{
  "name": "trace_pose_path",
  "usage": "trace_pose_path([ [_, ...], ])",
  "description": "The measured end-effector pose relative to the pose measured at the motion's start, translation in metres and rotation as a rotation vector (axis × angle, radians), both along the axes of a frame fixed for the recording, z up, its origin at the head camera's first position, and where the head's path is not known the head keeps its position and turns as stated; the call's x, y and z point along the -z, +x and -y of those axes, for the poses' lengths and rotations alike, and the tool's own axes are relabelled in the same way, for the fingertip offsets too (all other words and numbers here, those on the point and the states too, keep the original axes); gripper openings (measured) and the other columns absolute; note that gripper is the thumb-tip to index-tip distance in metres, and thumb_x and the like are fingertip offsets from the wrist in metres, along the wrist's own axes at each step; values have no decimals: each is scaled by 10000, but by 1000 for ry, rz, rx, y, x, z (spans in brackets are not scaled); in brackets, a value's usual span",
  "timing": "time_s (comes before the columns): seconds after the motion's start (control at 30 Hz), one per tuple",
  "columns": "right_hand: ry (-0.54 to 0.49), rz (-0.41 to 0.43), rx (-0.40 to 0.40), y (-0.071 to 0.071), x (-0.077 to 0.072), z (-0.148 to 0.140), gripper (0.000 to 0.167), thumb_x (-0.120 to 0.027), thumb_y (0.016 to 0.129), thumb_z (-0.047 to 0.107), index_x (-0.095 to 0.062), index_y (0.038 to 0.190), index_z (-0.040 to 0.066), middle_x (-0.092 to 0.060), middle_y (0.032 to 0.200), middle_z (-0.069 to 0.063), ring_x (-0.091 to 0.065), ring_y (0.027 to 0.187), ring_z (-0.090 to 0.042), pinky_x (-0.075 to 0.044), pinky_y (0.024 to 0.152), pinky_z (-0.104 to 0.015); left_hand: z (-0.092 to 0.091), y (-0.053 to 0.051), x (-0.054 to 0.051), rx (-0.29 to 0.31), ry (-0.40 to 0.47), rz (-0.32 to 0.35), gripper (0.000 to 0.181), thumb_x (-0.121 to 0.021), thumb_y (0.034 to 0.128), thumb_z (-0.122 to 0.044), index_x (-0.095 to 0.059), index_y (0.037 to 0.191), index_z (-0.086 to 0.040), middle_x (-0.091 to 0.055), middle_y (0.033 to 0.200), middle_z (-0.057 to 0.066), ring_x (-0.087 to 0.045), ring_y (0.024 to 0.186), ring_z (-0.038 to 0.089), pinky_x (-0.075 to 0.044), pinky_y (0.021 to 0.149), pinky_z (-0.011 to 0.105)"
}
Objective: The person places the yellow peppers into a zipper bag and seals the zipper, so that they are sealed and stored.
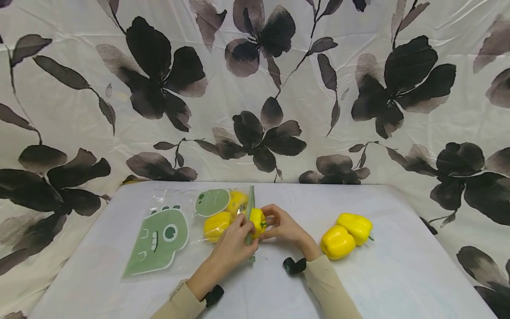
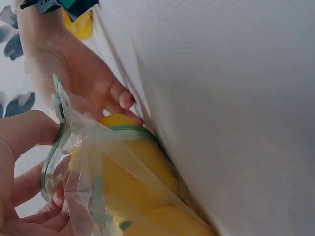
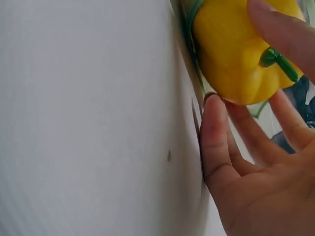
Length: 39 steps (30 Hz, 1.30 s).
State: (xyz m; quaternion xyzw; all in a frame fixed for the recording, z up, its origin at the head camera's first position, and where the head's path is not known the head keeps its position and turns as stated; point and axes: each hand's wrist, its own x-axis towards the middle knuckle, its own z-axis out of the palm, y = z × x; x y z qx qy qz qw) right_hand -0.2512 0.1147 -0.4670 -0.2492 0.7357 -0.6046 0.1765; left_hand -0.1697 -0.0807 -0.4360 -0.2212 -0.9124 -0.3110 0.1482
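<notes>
A clear zip bag (image 1: 181, 259) with green cartoon prints lies flat, its green-edged mouth facing right. My left hand (image 1: 231, 243) pinches the upper layer of that mouth, lifting it in the left wrist view. At the opening sits a yellow bell pepper (image 1: 258, 220), partly inside, its green stem pointing outward. My right hand (image 1: 284, 226) holds this pepper from the stem end, with the thumb on one side and fingers (image 3: 216, 132) on the other. Deeper in the bag are another yellow pepper (image 1: 217, 225) and a further one (image 1: 237, 200) behind it.
Two more yellow bell peppers (image 1: 338, 242) lie side by side on the white table (image 1: 402, 274), right of my right forearm. A floral cloth (image 1: 318, 102) hangs behind the table's far edge. Dark straps with small devices (image 1: 295, 266) are on both wrists.
</notes>
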Motion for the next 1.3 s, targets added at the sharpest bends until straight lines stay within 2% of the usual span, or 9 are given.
trace_pose_path([
  [0.1, -3, -34, -26, 2, 0, 5, 603, -775, 757, -68, -504, 1291, 8, -542, 1290, -173, -620, 1093, -344, -541, 822, -308, 0, 0, 1, 2, 11, -2, 239, -833, 754, -92, -611, 839, -107, -388, 868, -25, -467, 708, 134, -461, 613, 222],
  [0.23, 47, -92, -13, 6, -1, 13, 538, -773, 743, -67, -541, 1217, 39, -570, 1252, -140, -625, 1011, -293, -532, 797, -312, 0, -1, 2, 2, 15, -24, 228, -826, 748, -69, -623, 848, -97, -398, 880, -19, -468, 700, 131, -454, 603, 208],
  [0.47, 107, -190, -27, 13, -4, 25, 474, -733, 786, -75, -504, 1191, 19, -590, 1227, -215, -619, 929, -298, -526, 810, -381, 1, -1, 2, 20, 29, -65, 203, -811, 746, -46, -646, 861, -74, -412, 883, -14, -461, 681, 113, -447, 573, 191],
  [0.63, 158, -217, -7, 14, -4, 31, 500, -696, 765, -89, -500, 1210, 28, -607, 1197, -246, -594, 886, -343, -484, 766, -321, 3, -2, 1, 40, 47, -93, 203, -802, 737, -14, -638, 844, -67, -417, 879, -17, -445, 647, 94, -435, 543, 186],
  [0.77, 192, -193, -15, 16, -9, 30, 554, -696, 780, -67, -509, 1293, 34, -602, 1206, -246, -598, 897, -318, -487, 753, -303, 4, -3, 1, 46, 48, -97, 205, -801, 738, -9, -635, 845, -65, -417, 874, -13, -444, 643, 94, -435, 547, 189],
  [0.93, 277, -180, -35, 21, -34, 9, 643, -765, 817, 60, -500, 1402, 73, -595, 1252, -231, -621, 978, -332, -512, 812, -360, 3, -3, 1, 41, 47, -61, 213, -806, 742, -22, -622, 842, -62, -425, 880, -4, -448, 639, 103, -440, 548, 202],
  [1.1, 403, -298, -1, 30, -72, -31, 609, -789, 826, 127, -531, 1377, 127, -600, 1272, -151, -606, 1057, -321, -493, 885, -478, 2, -3, 2, 22, 46, -25, 204, -803, 758, -43, -615, 830, -81, -419, 880, -15, -460, 661, 111, -453, 564, 202],
  [1.2, 465, -371, 37, 38, -93, -63, 584, -792, 827, 132, -549, 1358, 118, -598, 1283, -112, -590, 1072, -290, -475, 915, -521, 2, -3, 1, 15, 52, -14, 197, -797, 762, -37, -617, 832, -78, -412, 881, -18, -467, 682, 120, -455, 571, 199],
  [1.3, 526, -421, 76, 46, -106, -99, 566, -794, 825, 134, -562, 1340, 102, -596, 1296, -96, -576, 1099, -289, -458, 944, -528, 1, -2, 0, 13, 56, -10, 194, -793, 760, -32, -618, 835, -71, -417, 882, -14, -471, 688, 123, -456, 568, 194],
])
